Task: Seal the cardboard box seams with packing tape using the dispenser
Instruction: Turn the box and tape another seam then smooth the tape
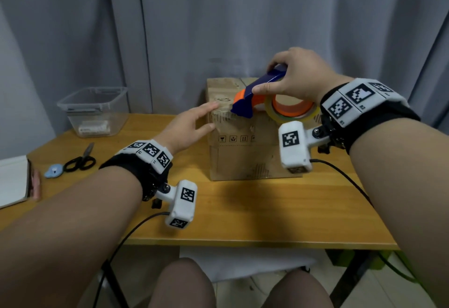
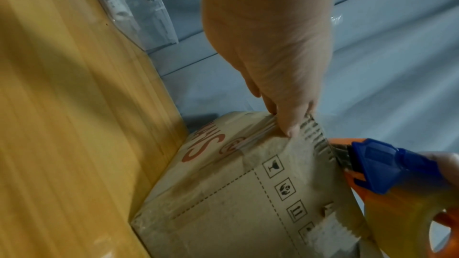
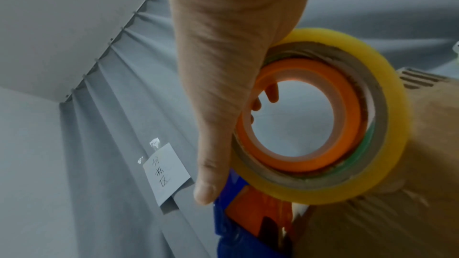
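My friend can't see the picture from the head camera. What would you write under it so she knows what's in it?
A right hand holds a blue and orange tape dispenser on top of a cardboard box while the left hand touches the box's corner with straight fingers. The box stands on a wooden table, with scissors and a clear tub farther left.

head: above, facing down-forward | wrists: close along fingers | shared: cardboard box
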The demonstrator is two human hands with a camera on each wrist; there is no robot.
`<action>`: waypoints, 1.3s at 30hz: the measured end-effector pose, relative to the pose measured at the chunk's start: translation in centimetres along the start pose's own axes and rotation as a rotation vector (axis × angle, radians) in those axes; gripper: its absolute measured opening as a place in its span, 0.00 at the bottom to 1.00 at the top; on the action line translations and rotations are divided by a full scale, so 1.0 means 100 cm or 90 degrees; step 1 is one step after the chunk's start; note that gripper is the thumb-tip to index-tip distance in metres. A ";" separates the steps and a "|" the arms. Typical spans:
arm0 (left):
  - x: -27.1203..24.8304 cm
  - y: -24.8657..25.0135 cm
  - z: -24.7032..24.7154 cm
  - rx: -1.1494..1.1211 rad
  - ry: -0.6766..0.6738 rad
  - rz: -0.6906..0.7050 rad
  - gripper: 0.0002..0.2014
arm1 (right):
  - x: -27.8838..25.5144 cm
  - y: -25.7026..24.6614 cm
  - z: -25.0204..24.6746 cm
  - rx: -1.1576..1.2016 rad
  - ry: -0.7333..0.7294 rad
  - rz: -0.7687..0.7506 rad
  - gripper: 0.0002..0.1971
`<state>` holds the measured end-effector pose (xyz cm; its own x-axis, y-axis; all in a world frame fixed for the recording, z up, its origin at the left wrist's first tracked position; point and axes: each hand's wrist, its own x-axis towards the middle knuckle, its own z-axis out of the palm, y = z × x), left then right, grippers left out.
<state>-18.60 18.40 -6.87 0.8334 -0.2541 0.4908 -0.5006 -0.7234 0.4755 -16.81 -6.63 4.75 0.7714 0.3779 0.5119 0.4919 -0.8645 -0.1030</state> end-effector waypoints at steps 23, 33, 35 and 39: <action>0.009 0.006 0.001 0.064 0.046 -0.033 0.27 | -0.007 0.001 -0.008 -0.077 -0.057 -0.013 0.34; 0.012 0.011 0.003 0.087 0.090 0.077 0.17 | -0.005 0.005 -0.012 -0.078 -0.059 -0.050 0.33; 0.006 0.012 0.004 0.069 0.112 0.101 0.16 | -0.005 0.007 -0.011 -0.075 -0.062 -0.051 0.33; 0.008 0.020 0.006 0.165 0.074 0.067 0.29 | -0.003 0.006 -0.012 -0.090 -0.092 -0.051 0.34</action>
<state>-18.82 16.38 -5.98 0.7404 -0.2711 0.6151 -0.4936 -0.8404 0.2238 -17.23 -7.63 5.54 0.7870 0.4820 0.3850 0.5001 -0.8639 0.0594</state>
